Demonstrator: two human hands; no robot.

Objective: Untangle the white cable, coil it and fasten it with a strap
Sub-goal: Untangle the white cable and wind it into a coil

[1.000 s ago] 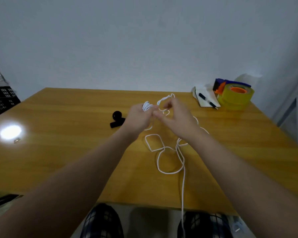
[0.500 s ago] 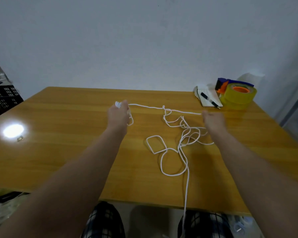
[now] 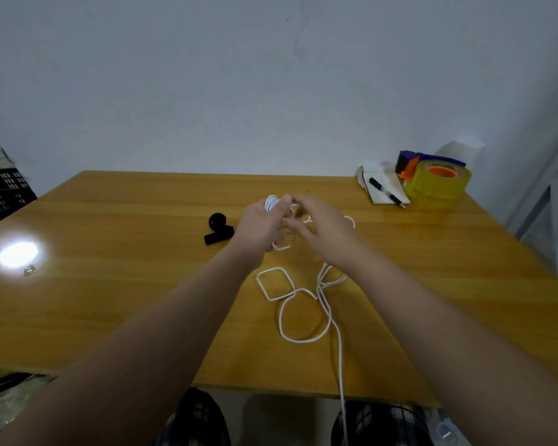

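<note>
Table point(image 3: 126, 284) of yellow wood bears the work. The left hand point(image 3: 260, 225) grips a small bundle of turns of the white cable point(image 3: 320, 289), fingers curled round it. The right hand point(image 3: 322, 231), just beside, pinches a strand with curled fingers. The remaining cable lies in loose tangled loops, one length trailing over the near edge. The black strap point(image 3: 218, 231) lies left of the left hand.

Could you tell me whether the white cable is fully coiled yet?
Not yet: the left hand grips a few turns, but loops of cable lie loose on the table.
</note>
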